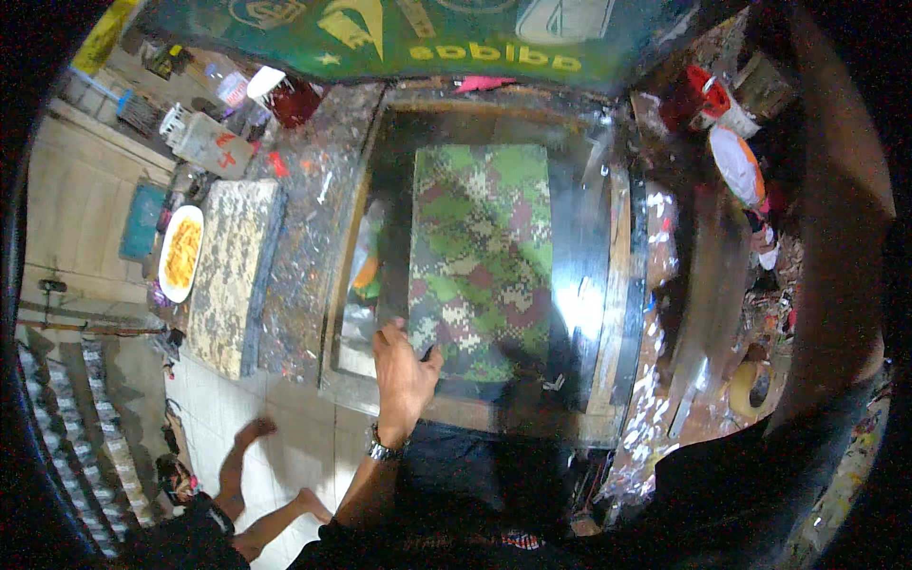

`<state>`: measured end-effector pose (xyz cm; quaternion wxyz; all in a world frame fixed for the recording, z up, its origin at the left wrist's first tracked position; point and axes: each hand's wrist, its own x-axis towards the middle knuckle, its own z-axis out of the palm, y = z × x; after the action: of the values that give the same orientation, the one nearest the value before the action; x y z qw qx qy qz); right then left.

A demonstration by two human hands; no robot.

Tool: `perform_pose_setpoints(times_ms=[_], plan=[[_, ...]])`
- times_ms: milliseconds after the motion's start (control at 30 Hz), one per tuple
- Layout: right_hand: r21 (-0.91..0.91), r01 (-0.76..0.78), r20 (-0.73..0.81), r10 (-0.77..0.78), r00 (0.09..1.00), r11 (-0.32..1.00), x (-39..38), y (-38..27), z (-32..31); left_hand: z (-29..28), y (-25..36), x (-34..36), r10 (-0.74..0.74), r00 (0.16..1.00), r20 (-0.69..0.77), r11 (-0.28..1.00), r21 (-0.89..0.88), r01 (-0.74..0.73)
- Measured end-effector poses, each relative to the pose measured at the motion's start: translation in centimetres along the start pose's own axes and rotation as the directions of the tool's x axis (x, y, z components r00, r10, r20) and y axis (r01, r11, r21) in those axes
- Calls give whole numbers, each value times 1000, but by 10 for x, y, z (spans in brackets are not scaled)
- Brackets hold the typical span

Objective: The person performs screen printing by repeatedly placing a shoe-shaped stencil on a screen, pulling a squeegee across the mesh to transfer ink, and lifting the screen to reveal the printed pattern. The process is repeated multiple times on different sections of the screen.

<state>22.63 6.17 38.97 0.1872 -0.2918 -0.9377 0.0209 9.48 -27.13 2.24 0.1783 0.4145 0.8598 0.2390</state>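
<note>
My left hand (407,372), with a metal-band watch on its wrist, is at the lower left corner of a green, brown and cream pixel-camouflage sheet (483,256). Its thumb and fingers are apart, and nothing shows between them. Whether the fingertips touch the sheet, I cannot tell. The sheet lies flat on a dark, shiny glass-like panel (581,223) set in a worn wooden frame. At the far side rises a green panel (456,47) with yellow and pale shapes. My right arm (845,275) reaches up along the right edge, its hand outside the picture.
To the left, a stack of tan camouflage sheets (228,275) sits beside a white oval dish (197,217) of yellowish food. Paint-stained tubs (285,95) stand behind. On the right are a red container (708,92) and a tape roll (753,389). Another person's bare limbs (237,465) show lower left.
</note>
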Motion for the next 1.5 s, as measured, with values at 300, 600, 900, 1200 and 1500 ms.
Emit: perform_pose_setpoints(times_ms=[300,600,900,1200,1500], plan=[[53,-50,66,46,997,997,85,25,-48,4,7,5,69,998,16,996,48,-69],[-118,84,77,-75,994,989,79,21,-52,1,1,16,59,982,182,985,-168,-28],[-152,74,49,-67,997,986,75,19,-52,-126,-83,119,271,917,294,915,218,-341],[-39,-292,-7,292,956,956,35,-24,-55,-6,114,255,651,447,614,85,526,-846],[65,-121,56,118,991,990,37,-7,-53,28,141,176,935,355,25,321,371,-871]])
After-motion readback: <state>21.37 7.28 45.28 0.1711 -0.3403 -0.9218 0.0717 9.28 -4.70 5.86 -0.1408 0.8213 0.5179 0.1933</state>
